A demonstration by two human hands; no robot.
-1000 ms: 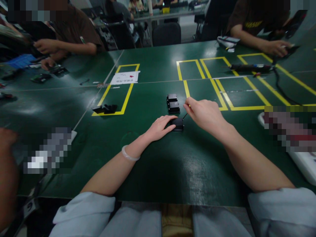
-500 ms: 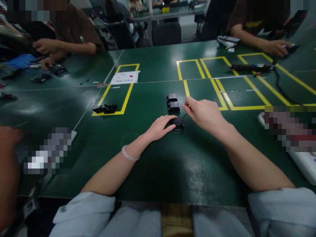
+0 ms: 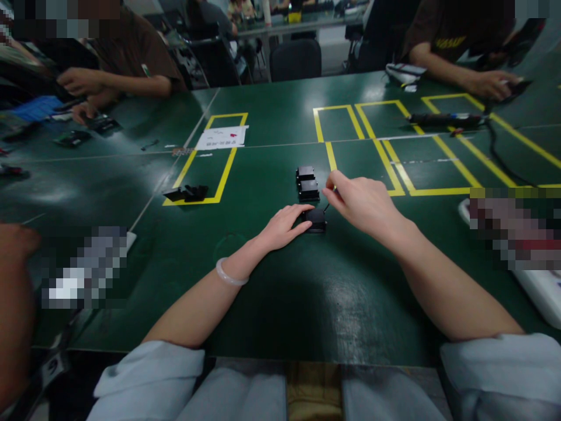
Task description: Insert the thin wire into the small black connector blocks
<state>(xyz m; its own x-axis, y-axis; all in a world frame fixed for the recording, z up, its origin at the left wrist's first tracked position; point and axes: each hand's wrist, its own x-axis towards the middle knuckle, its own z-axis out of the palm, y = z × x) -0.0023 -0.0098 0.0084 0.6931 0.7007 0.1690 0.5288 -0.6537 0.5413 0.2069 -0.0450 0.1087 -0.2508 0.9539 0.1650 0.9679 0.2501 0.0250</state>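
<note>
On the green table, my left hand (image 3: 286,227) holds the left side of a small black box (image 3: 316,218) between thumb and fingers. My right hand (image 3: 362,202) is closed in a pinch around a thin tool (image 3: 327,206), whose dark shaft slants down to the box's upper right corner. Most of the tool's handle is hidden by my fingers. Just beyond the held box, two similar black boxes (image 3: 308,188) stand in a row, one behind the other.
Yellow tape outlines (image 3: 225,175) mark the table, with black parts (image 3: 186,193) and a paper label (image 3: 222,137) at left. A black cylindrical tool (image 3: 445,120) with a cable lies at right. People sit across the table; another person's arm is at far left.
My right hand has shifted very slightly at the fingers, still around the tool. My left hand and the boxes have stayed in place.
</note>
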